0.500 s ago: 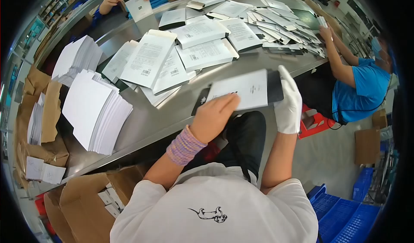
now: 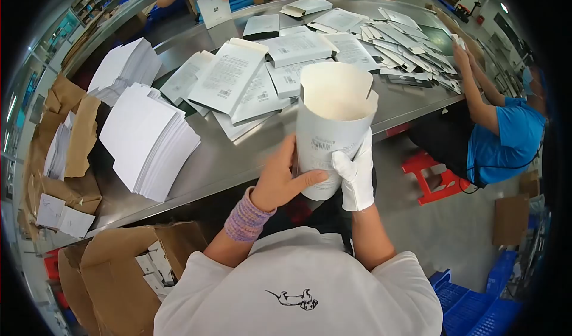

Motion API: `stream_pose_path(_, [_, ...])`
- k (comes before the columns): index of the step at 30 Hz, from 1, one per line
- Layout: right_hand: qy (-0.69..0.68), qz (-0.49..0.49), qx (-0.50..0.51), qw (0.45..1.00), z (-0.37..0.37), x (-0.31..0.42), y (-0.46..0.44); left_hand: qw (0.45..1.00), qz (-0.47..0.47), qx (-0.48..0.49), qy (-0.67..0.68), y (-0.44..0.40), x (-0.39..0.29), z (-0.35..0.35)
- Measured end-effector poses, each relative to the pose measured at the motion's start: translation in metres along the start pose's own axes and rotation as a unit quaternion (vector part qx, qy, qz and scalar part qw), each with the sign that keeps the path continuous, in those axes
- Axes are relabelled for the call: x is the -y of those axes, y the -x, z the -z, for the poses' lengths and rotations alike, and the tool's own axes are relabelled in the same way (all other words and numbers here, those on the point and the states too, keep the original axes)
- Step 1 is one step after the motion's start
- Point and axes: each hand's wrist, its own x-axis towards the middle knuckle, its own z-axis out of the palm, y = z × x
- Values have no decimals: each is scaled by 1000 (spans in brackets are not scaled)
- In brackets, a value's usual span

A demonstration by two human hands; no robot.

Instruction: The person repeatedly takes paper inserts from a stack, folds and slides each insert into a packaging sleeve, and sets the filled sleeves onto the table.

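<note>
A white printed carton [image 2: 325,124] stands upright between my hands over the table's front edge, bowed into a rounded tube. Its open top faces up and shows a cream inside, and a barcode faces me. My bare left hand [image 2: 285,178], above a knitted wristband [image 2: 250,218], wraps the carton's left side with the thumb across the front. On the right side, my white-gloved right hand [image 2: 357,181] grips it with the thumb in front. The fingers behind the carton are partly hidden. Beyond it lies a pile of white printed cartons [image 2: 229,77].
Stacks of flat white sheets [image 2: 143,139] stand on the metal table [image 2: 196,181] at left, beside an opened brown carton [image 2: 83,133]. Flattened cartons [image 2: 399,44] heap at the far right. Co-workers in blue [image 2: 506,130] handle cartons across and at right. A red stool [image 2: 435,178] stands at right.
The carton was held flat and tilted sideways; now it is upright and bulged open. My hands have come closer together around it, and the view has shifted slightly.
</note>
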Motion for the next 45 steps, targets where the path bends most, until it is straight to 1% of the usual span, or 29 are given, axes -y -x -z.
stream_pose_path(1, [55,2,-4,998,4,-5,-1,1000,26,-9,-4,5,-1,-1])
stream_pose_path(4, [91,-21,-6,996,8,-4,-4,994,99,-33,-20,14,-3,5])
stream_pose_path(8, [30,-174,32,984,24,-3,-7,985,142,-53,86,21,0,7])
stream_pose_path(9, [19,-161,15,987,19,-1,-4,982,145,-59,108,25,7,5])
stream_pose_path(12, [75,-154,11,985,26,-11,2,983,144,-58,101,34,18,9])
stream_pose_path(13, [151,-162,28,975,33,-11,0,986,144,-33,83,35,17,15])
stream_pose_path(15, [105,-106,1,989,31,-5,2,988,144,16,46,33,13,27])
stream_pose_path(17, [88,-66,-18,994,22,10,4,995,66,-9,77,30,7,26])
stream_pose_path(18, [106,-74,20,991,24,9,4,995,26,-20,92,28,6,27])
stream_pose_path(19, [124,-82,59,987,28,9,5,999,-25,1,26,24,7,33])
stream_pose_path(22, [131,-109,106,980,30,5,11,997,9,-1,73,26,-10,37])
stream_pose_path(24, [133,-139,123,974,36,0,14,992,94,19,77,31,-2,44])
stream_pose_path(25, [120,-129,128,976,40,-6,14,987,138,29,79,34,3,47])
stream_pose_path(27, [92,-110,135,981,45,-23,13,995,78,68,-7,34,10,59])
stream_pose_path(28, [110,-98,137,980,44,-31,15,994,47,88,-50,35,13,62])
stream_pose_path(30, [148,-68,147,976,35,-44,16,992,68,57,-86,36,18,58])
stream_pose_path(31, [147,-77,150,975,31,-43,17,991,79,41,-104,37,21,57])
stream_pose_path(34, [247,-12,145,958,25,-57,19,994,14,-4,-108,44,40,58])
stream_pose_path(36, [243,-11,115,963,19,-60,24,997,49,-26,-46,51,48,58])
stream_pose_path(37, [241,-12,99,965,16,-61,28,997,55,-23,-46,54,49,59])
stream_pose_path(38, [195,-58,84,975,13,-60,30,997,61,-21,-45,57,50,60])
stream_pose_path(40, [101,-145,51,983,8,-56,32,993,47,10,-109,52,42,66])
stream_pose_path(41, [98,-144,55,983,9,-55,29,993,36,13,-111,51,40,68])
stream_pose_path(43, [183,-86,127,971,21,-55,17,993,15,18,-116,50,37,70])
stream_pose_path(44, [224,-56,163,959,24,-55,13,995,44,13,-87,50,35,69])
stream_pose_path(45, [223,-88,152,959,16,-45,9,996,73,7,-58,49,33,67])
